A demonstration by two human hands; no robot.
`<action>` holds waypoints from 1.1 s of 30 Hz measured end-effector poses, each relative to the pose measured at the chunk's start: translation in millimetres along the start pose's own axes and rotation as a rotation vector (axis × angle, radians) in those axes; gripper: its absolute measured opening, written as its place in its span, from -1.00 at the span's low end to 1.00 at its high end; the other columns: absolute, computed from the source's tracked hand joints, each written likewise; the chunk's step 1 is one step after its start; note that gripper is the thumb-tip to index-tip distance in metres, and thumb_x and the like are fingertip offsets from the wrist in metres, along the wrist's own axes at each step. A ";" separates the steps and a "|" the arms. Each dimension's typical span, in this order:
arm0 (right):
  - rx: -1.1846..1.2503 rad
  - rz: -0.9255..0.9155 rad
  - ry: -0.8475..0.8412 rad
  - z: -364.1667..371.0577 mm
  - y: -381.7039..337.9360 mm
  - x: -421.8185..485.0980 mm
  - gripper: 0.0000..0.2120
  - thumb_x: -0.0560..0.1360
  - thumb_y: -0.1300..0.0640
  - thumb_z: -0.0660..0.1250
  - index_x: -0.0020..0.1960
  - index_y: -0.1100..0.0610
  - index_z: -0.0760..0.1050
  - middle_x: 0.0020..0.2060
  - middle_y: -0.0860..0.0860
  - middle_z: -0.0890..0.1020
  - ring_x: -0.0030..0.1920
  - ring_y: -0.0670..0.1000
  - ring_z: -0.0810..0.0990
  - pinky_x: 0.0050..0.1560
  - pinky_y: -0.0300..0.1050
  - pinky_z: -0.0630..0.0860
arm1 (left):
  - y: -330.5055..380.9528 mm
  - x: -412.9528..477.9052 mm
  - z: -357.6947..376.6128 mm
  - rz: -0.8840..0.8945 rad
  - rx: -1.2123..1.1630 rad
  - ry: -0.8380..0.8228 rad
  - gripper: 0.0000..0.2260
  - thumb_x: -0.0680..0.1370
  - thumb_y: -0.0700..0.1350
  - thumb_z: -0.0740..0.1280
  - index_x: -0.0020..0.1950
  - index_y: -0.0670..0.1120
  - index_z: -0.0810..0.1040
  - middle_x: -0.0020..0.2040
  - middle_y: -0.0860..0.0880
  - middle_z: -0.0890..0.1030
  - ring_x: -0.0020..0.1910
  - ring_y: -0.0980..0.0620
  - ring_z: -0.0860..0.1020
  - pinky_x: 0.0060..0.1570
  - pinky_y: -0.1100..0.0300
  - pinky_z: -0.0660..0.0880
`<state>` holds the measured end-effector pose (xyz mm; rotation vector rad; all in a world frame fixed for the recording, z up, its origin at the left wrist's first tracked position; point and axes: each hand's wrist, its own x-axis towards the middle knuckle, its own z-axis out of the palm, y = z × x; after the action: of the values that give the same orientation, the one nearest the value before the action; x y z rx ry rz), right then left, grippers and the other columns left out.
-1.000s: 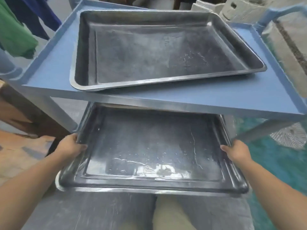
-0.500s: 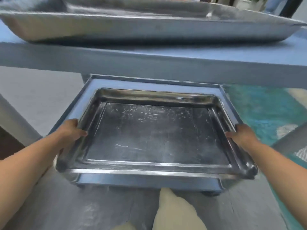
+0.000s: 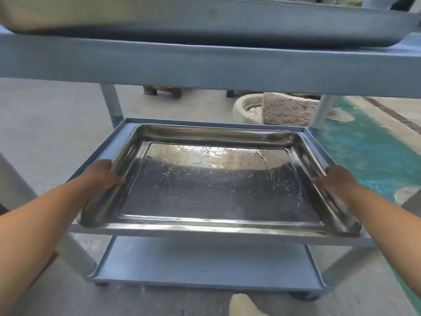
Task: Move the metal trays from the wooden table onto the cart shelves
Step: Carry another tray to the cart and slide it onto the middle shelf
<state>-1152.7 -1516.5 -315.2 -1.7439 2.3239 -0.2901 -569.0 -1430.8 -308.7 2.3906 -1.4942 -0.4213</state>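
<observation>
A shiny metal tray [image 3: 216, 192] lies over the middle shelf [image 3: 107, 147] of the blue cart, its near edge overhanging the shelf's front. My left hand [image 3: 101, 173] grips the tray's left rim. My right hand [image 3: 337, 179] grips its right rim. A second metal tray [image 3: 205, 21] sits on the top shelf [image 3: 205, 65], seen from the side at the top of the view.
The cart's bottom shelf [image 3: 205, 263] lies bare below. Grey cart legs [image 3: 112, 103] stand at the corners. Beyond the cart are a stone block [image 3: 289, 110] and a stone basin [image 3: 246, 108] on the concrete floor; green-painted floor [image 3: 369, 151] is at right.
My view has dropped from above the top shelf to the middle shelf's level. The tray in my hands has slid further back over the middle shelf.
</observation>
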 end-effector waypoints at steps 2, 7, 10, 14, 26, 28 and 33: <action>0.024 -0.003 0.013 0.9 -2.0 2.9 -0.52 0.47 0.00 0.45 0.18 0.36 0.48 0.17 0.29 0.56 0.13 0.27 0.54 -0.02 -0.03 0.42 | 0.9 4.8 -0.2 -0.002 0.017 0.007 -0.69 0.43 -0.09 0.49 0.00 -0.21 0.47 -0.01 -0.18 0.52 -0.06 -0.18 0.47 -0.11 0.08 0.35; 0.009 -0.001 0.027 3.9 -2.8 6.3 -0.51 0.48 0.00 0.45 0.20 0.36 0.48 0.18 0.28 0.56 0.15 0.27 0.55 0.10 0.04 0.49 | 1.0 13.0 6.5 0.002 0.037 0.012 -0.62 0.42 -0.07 0.50 0.12 -0.23 0.50 0.10 -0.22 0.57 -0.02 -0.18 0.51 -0.09 0.06 0.41; -0.034 0.013 0.011 6.3 -2.5 5.6 -0.49 0.48 -0.03 0.44 0.22 0.35 0.46 0.19 0.27 0.56 0.16 0.27 0.55 0.11 0.04 0.50 | -1.0 14.4 10.9 -0.017 0.065 0.002 -0.59 0.42 -0.06 0.49 0.16 -0.22 0.49 0.11 -0.20 0.57 -0.03 -0.17 0.50 -0.05 0.04 0.44; -0.067 0.021 0.004 8.5 -3.7 3.8 -0.46 0.51 -0.03 0.40 0.30 0.33 0.41 0.25 0.27 0.53 0.21 0.27 0.53 0.16 0.05 0.50 | 2.0 10.7 14.6 -0.026 0.095 0.015 -0.57 0.43 -0.09 0.49 0.20 -0.24 0.46 0.14 -0.23 0.55 0.01 -0.18 0.50 -0.05 0.06 0.42; -0.051 -0.333 0.178 2.5 -30.1 -72.0 -0.53 0.50 -0.07 0.36 0.28 0.19 0.45 0.16 0.22 0.49 0.15 0.23 0.51 0.04 -0.02 0.43 | 34.2 -56.3 20.0 0.408 0.148 0.255 -0.59 0.50 0.03 0.39 0.27 -0.16 0.51 0.21 -0.22 0.49 0.18 -0.24 0.47 0.15 -0.11 0.47; 0.006 -0.429 0.139 3.3 -37.1 -97.2 -0.55 0.51 -0.16 0.32 0.26 0.11 0.48 0.18 0.14 0.53 0.11 0.14 0.57 0.02 -0.05 0.45 | 38.1 -77.0 24.5 0.504 0.077 0.226 -0.59 0.52 0.12 0.36 0.25 -0.12 0.54 0.20 -0.17 0.53 0.15 -0.17 0.53 0.12 -0.04 0.49; -0.029 -0.497 0.017 11.3 -46.5 -145.2 -0.41 0.46 -0.39 0.16 0.27 0.01 0.47 0.18 0.04 0.54 0.09 0.06 0.57 0.00 -0.06 0.48 | 37.2 -109.7 32.0 0.565 0.134 0.053 -0.24 0.39 0.55 -0.04 0.30 0.07 0.48 0.20 0.01 0.54 0.14 -0.02 0.55 0.07 0.01 0.51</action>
<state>-1067.4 -1390.1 -304.3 -2.3214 1.8775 -0.3505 -658.1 -1350.2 -313.2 1.9195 -2.1222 -0.1269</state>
